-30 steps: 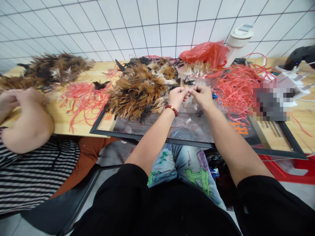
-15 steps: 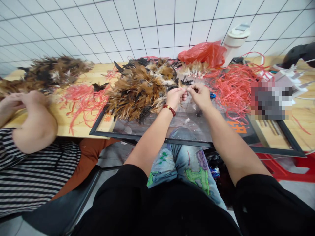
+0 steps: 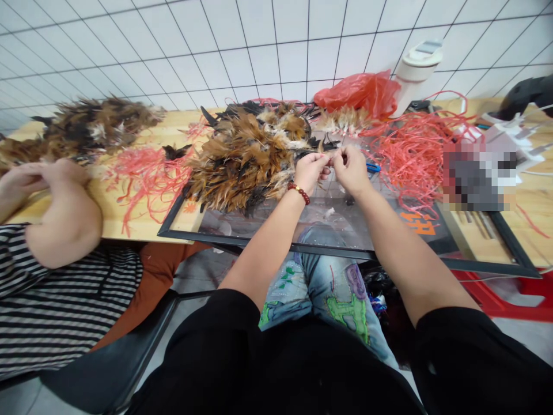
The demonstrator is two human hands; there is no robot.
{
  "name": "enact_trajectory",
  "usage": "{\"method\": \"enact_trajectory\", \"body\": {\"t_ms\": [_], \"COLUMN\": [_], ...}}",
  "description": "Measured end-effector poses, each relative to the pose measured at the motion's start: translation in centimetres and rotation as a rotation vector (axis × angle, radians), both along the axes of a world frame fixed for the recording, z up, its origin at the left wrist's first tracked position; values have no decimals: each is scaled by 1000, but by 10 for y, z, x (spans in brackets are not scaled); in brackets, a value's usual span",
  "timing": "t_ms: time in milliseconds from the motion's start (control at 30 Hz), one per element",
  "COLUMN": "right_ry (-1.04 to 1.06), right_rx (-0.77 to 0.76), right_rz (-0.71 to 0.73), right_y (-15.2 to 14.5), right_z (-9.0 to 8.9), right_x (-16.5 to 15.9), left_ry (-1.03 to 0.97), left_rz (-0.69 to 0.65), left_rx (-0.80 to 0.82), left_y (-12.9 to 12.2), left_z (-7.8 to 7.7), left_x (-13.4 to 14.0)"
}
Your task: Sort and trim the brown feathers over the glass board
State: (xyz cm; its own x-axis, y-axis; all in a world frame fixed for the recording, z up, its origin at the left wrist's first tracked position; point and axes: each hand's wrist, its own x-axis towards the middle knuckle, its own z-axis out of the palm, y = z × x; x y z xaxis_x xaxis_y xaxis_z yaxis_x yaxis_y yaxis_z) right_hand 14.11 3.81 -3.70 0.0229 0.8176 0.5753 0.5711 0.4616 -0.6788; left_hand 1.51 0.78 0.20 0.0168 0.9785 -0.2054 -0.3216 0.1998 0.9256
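My left hand (image 3: 310, 170), with a beaded bracelet at the wrist, is closed in a pinch. Small tan feather tips (image 3: 321, 148) show at its fingers; the rest of what it grips is hidden. Close beside it, my right hand (image 3: 351, 169) is also pinched shut, its fingertips nearly meeting the left's. Whatever lies between the right fingers is too small to make out. A big pile of brown and black feathers (image 3: 246, 155) sits just left of my hands. Beyond them lies a row of pale feather bunches (image 3: 345, 120). A blue tool (image 3: 373, 167) rests right of my right hand.
Tangled red plastic strips (image 3: 415, 153) cover the right side, with more strips (image 3: 151, 167) at left. A red bag (image 3: 356, 95) and white tumbler (image 3: 417, 72) stand by the tiled wall. At left, another person's hands (image 3: 47, 173) work near a second feather pile (image 3: 103, 124).
My right hand has shifted very slightly, its fingers curling in more beside the left. The left hand stays in nearly the same place.
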Motion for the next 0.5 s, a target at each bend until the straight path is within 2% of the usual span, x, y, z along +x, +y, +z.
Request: {"method": "enact_trajectory", "body": {"t_ms": [300,500], "right_ry": [198,229], "right_rx": [-20,-34], "right_rz": [87,126], "right_y": [1,1], "right_z": [1,-2], "right_x": [-5,-6], "left_ry": [81,138], "left_rz": [63,68], "left_rx": [57,91], "left_y": [3,7], "left_z": [-4,-9], "left_x": [0,-1]}}
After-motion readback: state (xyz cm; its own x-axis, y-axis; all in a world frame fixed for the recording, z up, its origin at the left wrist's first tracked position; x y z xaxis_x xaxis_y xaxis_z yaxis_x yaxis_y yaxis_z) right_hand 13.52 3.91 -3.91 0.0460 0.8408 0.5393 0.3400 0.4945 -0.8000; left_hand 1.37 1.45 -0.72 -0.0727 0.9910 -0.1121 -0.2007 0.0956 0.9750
